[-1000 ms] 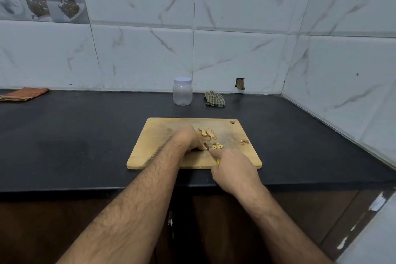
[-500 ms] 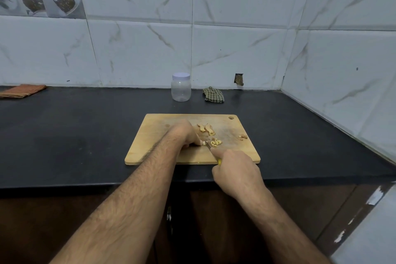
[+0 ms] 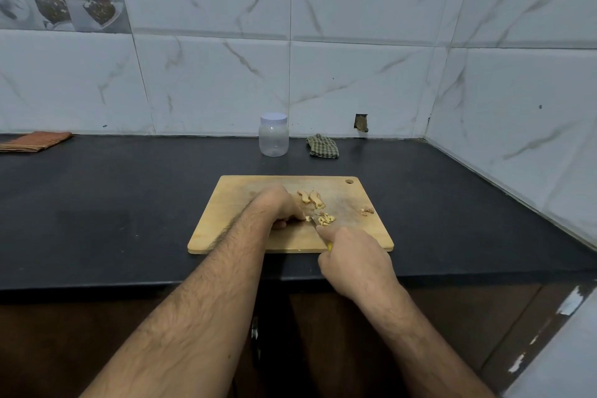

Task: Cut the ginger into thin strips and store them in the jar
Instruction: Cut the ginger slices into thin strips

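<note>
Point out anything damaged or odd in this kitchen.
The wall tile behind the counter has a small broken hole, right of the jar. The cabinet front at lower right shows chipped patches. Nothing looks spilled; the ginger pieces stay on the board.

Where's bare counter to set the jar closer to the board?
Bare: counter left of the cutting board, and the strip between board and jar. Crowded: board's right half, with ginger pieces, knife and both hands.
</note>
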Available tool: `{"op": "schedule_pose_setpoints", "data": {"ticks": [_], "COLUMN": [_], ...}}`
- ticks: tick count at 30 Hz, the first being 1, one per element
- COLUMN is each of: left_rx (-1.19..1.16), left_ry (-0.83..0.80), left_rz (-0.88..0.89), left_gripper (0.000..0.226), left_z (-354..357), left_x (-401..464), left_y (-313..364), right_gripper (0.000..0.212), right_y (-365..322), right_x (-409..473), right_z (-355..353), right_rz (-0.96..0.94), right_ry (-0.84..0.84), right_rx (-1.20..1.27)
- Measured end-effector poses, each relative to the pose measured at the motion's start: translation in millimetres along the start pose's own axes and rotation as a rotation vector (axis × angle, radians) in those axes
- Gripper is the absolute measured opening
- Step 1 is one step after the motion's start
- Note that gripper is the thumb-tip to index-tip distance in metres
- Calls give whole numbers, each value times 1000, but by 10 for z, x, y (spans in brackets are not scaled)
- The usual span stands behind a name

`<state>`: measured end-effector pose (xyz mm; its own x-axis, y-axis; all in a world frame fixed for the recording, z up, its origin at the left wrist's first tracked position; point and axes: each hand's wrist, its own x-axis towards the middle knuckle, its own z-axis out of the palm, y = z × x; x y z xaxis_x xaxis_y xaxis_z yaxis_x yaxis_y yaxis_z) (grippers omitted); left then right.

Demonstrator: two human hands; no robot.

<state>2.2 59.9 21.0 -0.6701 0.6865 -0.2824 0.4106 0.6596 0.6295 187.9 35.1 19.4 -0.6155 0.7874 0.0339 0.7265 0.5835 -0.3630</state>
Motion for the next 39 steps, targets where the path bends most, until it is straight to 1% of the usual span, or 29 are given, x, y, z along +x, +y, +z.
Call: {"op": "schedule_pose_setpoints", "data": {"ticks": [12, 18, 21, 26, 33, 39], "left_rx": [-43, -15, 13, 42, 5, -3], "left_ry": [30, 53, 41, 47, 53, 58], "left_rz": [19, 19, 10, 15, 24, 19], "left_gripper": [27, 23, 22, 19, 20, 23], "left_z": [52, 46, 39, 31, 54, 54], "left_x": [-17, -33, -60, -71, -43, -41], "left_y": [11, -7, 5, 10, -1, -2], "right_gripper": [60, 56, 57, 60, 58, 62], "right_y": [-79, -28, -38, -67, -60, -122], "right_x": [88, 60, 62, 101, 105, 152], "right_z": [34, 36, 43, 39, 57, 38], "right_rz": [-3, 14, 2, 5, 2, 17], "right_ry": [13, 36, 52, 20, 20, -14], "right_rx": [-31, -26, 2, 22, 21, -15]}}
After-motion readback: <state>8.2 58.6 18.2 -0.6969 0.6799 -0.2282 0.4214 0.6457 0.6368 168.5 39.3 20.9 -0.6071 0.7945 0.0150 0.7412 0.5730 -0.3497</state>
